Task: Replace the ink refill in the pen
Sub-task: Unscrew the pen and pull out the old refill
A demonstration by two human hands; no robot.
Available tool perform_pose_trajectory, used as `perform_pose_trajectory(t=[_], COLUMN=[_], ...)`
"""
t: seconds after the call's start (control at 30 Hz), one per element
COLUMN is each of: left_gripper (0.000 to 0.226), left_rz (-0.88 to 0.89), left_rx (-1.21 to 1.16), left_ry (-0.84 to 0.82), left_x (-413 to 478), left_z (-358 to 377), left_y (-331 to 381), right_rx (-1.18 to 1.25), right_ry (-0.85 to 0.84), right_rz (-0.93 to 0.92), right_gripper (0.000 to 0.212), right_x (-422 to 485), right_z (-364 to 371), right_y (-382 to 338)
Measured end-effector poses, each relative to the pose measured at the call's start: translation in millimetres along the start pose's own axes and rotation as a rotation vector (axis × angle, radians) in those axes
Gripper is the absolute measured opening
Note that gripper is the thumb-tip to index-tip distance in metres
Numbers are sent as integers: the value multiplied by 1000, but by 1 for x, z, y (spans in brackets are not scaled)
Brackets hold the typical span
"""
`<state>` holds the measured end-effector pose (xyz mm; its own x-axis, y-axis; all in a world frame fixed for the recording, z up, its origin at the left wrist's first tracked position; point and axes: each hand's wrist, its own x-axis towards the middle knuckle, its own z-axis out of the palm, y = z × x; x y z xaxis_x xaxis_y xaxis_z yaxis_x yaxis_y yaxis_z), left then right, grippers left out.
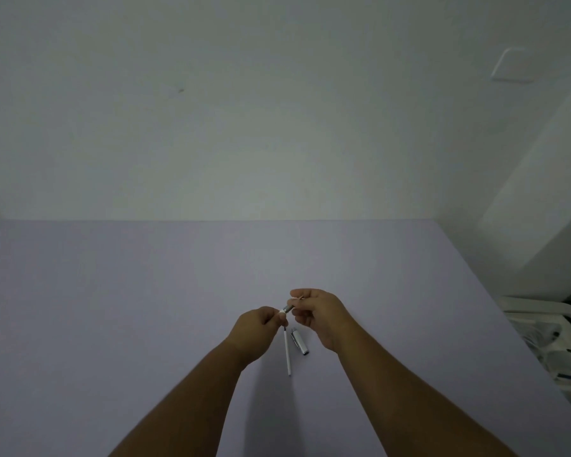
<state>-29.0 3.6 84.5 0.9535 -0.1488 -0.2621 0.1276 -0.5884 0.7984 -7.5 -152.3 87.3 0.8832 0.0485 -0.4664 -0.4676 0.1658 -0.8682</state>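
Forearms reach over the lilac worktop [145,308]. Left hand [256,331] and right hand [320,316] each pinch one end of the pen [285,310]; twist w/ steady grip, pulling straight (no bending). Refill [287,352] and cap [300,342] lie below.

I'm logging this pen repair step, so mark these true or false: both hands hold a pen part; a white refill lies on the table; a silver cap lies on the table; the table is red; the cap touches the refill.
1. Left hand and right hand hold one small pen part between them: true.
2. Refill on the table: true.
3. Cap on the table: true.
4. Table red: false, pale purple.
5. Cap touches refill: false, a gap separates them.
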Motion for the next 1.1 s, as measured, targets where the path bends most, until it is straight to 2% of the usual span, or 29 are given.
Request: perform_pose_trajectory(t=[0.03,0.1,0.2,0.27,0.43,0.53,0.63,0.77,0.87,1.1], left_gripper=[29,28,29,28,28,27,24,15,17,18], left_rz=[-1,-2,-2,-8,-5,-10,-22,-24,-14,-48], left_rx=[-7,-17,-5,-8,-25,-36,-52,-134,-150,-170], left_ry=[-1,-7,-9,-2,-7,-13,-2,-25,-38,-21], left_x=[0,0,0,0,0,1,2,2,3,8], left_z=[0,0,2,2,1,0,-1,-1,0,0], left_y=[0,0,1,1,0,2,2,2,3,-8], right_rx=[-15,-81,-73,-14,-70,-77,32,32,17,122], right_ry=[30,76,26,-9,-1,29,103,120,132,387], right_rz=[27,54,-9,-36,61,2,-61,-77,-80,-154], right_gripper=[4,16,5,18,11,6,16,19,16,13], right_x=[-1,-1,-2,-2,-5,-3,1,2,5,24], right_z=[1,1,-1,-2,1,3,2,-1,0,-11], right_y=[-1,1,3,2,3,3,-2,-6,-5,-12])
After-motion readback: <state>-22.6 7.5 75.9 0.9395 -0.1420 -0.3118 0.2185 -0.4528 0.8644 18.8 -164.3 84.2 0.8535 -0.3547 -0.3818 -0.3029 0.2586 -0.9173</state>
